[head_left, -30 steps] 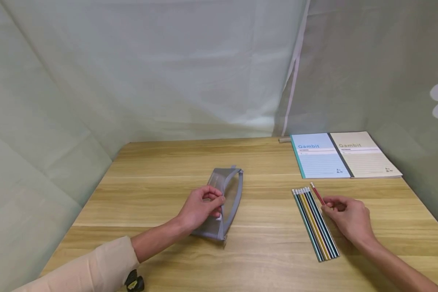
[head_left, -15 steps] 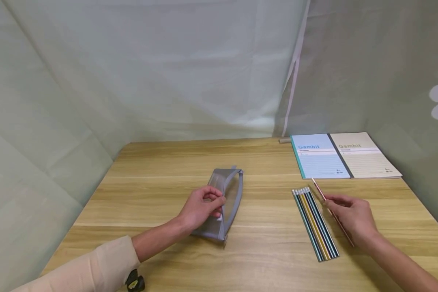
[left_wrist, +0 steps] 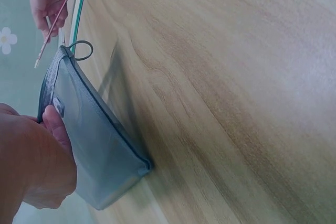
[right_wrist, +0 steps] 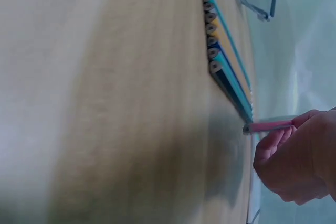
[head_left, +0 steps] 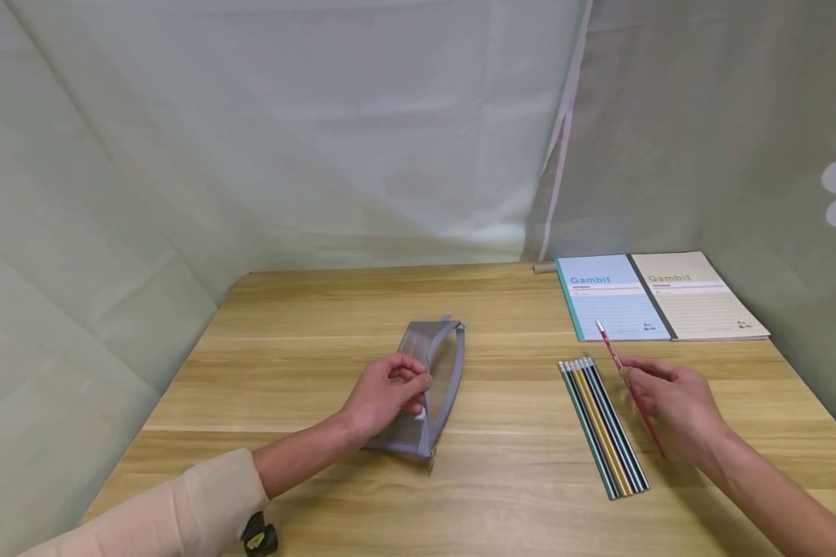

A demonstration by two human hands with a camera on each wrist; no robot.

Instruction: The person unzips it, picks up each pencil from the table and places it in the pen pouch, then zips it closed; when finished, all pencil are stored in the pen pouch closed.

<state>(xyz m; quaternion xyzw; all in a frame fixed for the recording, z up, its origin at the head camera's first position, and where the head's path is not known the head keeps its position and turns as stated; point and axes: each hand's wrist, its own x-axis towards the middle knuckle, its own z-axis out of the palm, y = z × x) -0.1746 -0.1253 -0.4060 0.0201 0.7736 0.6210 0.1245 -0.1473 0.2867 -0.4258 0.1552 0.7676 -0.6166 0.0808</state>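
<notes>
My left hand (head_left: 383, 396) pinches the edge of a grey see-through zip pencil case (head_left: 399, 435), whose mouth gapes toward the right. In the left wrist view the thumb lies beside a small tag on the case (left_wrist: 97, 145). A red pencil (head_left: 609, 346) with a pale eraser end is pinched between thumb and fingers of my right hand (head_left: 683, 406). It slants above the wood, eraser end pointing away, and the right wrist view shows its unsharpened end (right_wrist: 257, 127). Just left of that hand, several green, yellow and dark pencils (head_left: 602, 429) lie side by side.
Two notebooks, one blue (head_left: 609, 309) and one beige (head_left: 710, 305), lie at the back right of the wooden table (head_left: 306, 309). A short tan stick end (head_left: 544, 268) shows at the back edge. Pale cloth (head_left: 362, 139) hangs behind and at both sides.
The red pencil, first lying low beside the row, has been raised by my right hand, its eraser end now overlapping the blue notebook. My left hand and the case stay put.
</notes>
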